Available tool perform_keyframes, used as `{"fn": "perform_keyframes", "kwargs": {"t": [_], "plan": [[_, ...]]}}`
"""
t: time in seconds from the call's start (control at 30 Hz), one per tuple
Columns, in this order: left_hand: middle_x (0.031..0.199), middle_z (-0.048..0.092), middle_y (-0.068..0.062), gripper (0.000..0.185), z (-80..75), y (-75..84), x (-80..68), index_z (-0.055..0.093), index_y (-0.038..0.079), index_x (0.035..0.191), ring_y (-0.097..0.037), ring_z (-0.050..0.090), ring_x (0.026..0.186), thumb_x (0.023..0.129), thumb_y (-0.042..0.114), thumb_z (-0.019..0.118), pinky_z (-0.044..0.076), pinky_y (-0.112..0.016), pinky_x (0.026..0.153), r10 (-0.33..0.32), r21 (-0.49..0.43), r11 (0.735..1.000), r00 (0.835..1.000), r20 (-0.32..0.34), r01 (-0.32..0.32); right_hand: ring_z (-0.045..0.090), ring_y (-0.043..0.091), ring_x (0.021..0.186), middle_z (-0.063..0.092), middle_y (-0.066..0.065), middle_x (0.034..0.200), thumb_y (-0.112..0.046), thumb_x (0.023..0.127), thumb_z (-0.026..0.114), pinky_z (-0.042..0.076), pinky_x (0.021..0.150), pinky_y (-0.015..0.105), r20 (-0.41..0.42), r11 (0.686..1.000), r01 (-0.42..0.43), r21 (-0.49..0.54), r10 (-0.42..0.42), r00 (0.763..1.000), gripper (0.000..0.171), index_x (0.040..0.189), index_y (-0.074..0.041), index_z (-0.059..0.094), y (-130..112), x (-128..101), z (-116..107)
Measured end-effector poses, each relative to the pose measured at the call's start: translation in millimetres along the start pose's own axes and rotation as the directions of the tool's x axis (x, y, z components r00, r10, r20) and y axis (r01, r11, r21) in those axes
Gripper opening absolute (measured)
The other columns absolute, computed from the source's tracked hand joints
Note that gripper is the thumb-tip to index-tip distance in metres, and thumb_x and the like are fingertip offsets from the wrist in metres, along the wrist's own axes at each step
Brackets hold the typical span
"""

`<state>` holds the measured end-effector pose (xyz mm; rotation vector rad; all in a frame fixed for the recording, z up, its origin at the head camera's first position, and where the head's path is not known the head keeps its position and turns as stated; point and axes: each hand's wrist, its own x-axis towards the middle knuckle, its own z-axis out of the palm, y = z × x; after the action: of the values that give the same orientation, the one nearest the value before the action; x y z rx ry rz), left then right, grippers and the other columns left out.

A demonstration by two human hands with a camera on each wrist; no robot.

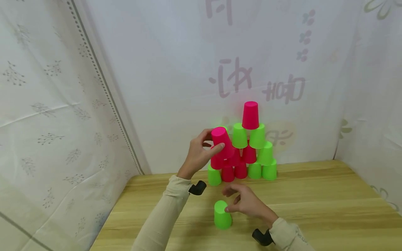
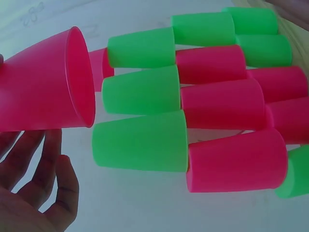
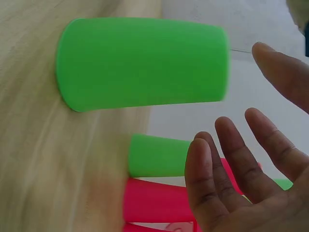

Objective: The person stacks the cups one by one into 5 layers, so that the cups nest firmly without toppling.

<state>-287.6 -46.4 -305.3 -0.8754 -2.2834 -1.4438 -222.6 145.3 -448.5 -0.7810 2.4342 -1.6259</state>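
- Left hand grips a pink cup upside down and tilted, thumb in front and fingers behind its wall, raised against the left flank of the cup pyramid.
- Right hand hangs relaxed and holding nothing, fingers loosely spread just beside a lone green cup standing mouth-down on the tabletop, nearer the front edge than the pyramid; from the head view I cannot tell whether a fingertip touches it.
- Both cups look like thin, light, smooth plastic: stiff enough to keep shape, likely to flex if squeezed and to slip if pinched near the closed top. A wrap around the mid-wall seems the safest hold.
- That pyramid, pink and green cups set near the tabletop's back edge, looks easily toppled by a nudge.
- Hidden: the held cup and hand cover the pyramid's left side, so what lies there is unclear.
- Left wrist view cuts the hand to its fingers below the cup's open mouth.
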Motion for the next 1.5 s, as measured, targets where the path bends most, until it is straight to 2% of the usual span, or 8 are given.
{"fn": "perform_keyframes", "kwargs": {"t": [0.13,0.27,0.43,0.7,0.8,1.03,1.17,1.5], "plan": [[0.119,0.069,-0.003,0.046,4.0,-1.2,10.5,0.057,0.016,0.132,-0.02,0.064,0.109,0.09,0.026,0.073,0.055,-0.044,0.091,-0.031,0.002,1.0,0.999,-0.025,0.031,0.061,0.034,0.109,0.066,0.021,0.119,-0.017,0.077,0.086,0.056,0.076,0.024,0.004,1.0,-0.022,-0.003,0.023,1.0,0.051,0.119,-0.001,0.063,5,1,6],[0.118,0.07,-0.005,0.048,6.8,0.5,23.2,0.057,0.015,0.133,-0.021,0.064,0.109,0.09,0.028,0.073,0.055,-0.044,0.091,-0.026,0.024,0.999,0.999,-0.047,0.027,0.061,0.025,0.106,0.068,0.015,0.116,-0.017,0.077,0.086,0.055,0.074,0.024,0.028,1.0,-0.027,-0.001,0.027,0.999,0.049,0.118,-0.002,0.064,7,1,11],[0.12,0.069,-0.004,0.051,9.7,3.6,37.6,0.055,0.016,0.136,-0.019,0.062,0.113,0.091,0.031,0.073,0.052,-0.038,0.09,-0.027,0.044,0.999,0.998,-0.055,0.029,0.061,0.011,0.101,0.069,0.01,0.114,-0.015,0.076,0.087,0.055,0.072,0.024,0.052,1.0,-0.009,0.009,0.009,0.999,0.046,0.116,-0.007,0.065,9,0,17],[0.125,0.067,-0.004,0.053,19.7,5.4,55.3,0.053,0.015,0.139,-0.021,0.061,0.116,0.092,0.031,0.072,0.05,-0.038,0.091,-0.043,0.028,0.999,0.995,-0.09,0.046,0.059,0.009,0.102,0.068,0.006,0.115,-0.018,0.079,0.085,0.055,0.075,0.025,0.068,0.999,-0.032,-0.018,0.033,0.997,0.044,0.118,-0.013,0.065,15,-1,23],[0.127,0.065,-0.004,0.054,22.4,3.9,60.7,0.052,0.015,0.14,-0.022,0.06,0.117,0.092,0.03,0.072,0.05,-0.038,0.092,-0.051,0.026,0.998,0.994,-0.093,0.054,0.059,0.01,0.102,0.068,0.004,0.114,-0.021,0.08,0.085,0.055,0.075,0.026,0.057,0.999,-0.039,-0.02,0.04,0.998,0.043,0.117,-0.014,0.065,15,-2,23],[0.129,0.065,-0.006,0.055,24.4,-0.1,72.8,0.05,0.013,0.142,-0.024,0.06,0.118,0.094,0.028,0.071,0.052,-0.043,0.094,-0.046,0.017,0.999,0.988,-0.144,0.049,0.058,0.004,0.1,0.068,0.001,0.112,-0.024,0.08,0.085,0.054,0.073,0.022,0.05,0.999,-0.034,-0.035,0.036,0.998,0.041,0.115,-0.016,0.066,11,-7,23],[0.131,0.064,-0.008,0.057,26.5,-2.2,77.8,0.049,0.012,0.144,-0.026,0.06,0.119,0.094,0.029,0.071,0.053,-0.046,0.097,-0.054,0.023,0.998,0.989,-0.136,0.057,0.058,0.004,0.1,0.068,0.002,0.112,-0.024,0.08,0.085,0.054,0.073,0.023,0.054,0.999,-0.037,-0.025,0.038,0.998,0.039,0.114,-0.017,0.065,8,-10,22],[0.134,0.063,-0.011,0.057,34.3,-10.3,82.8,0.049,0.009,0.144,-0.029,0.061,0.123,0.094,0.024,0.071,0.059,-0.04,0.095,-0.092,0.028,0.995,0.988,-0.128,0.096,0.059,0.006,0.103,0.068,0.001,0.114,-0.023,0.081,0.084,0.055,0.075,0.023,0.069,0.999,-0.049,0.002,0.049,0.996,0.038,0.114,-0.019,0.065,7,-16,20]]}}
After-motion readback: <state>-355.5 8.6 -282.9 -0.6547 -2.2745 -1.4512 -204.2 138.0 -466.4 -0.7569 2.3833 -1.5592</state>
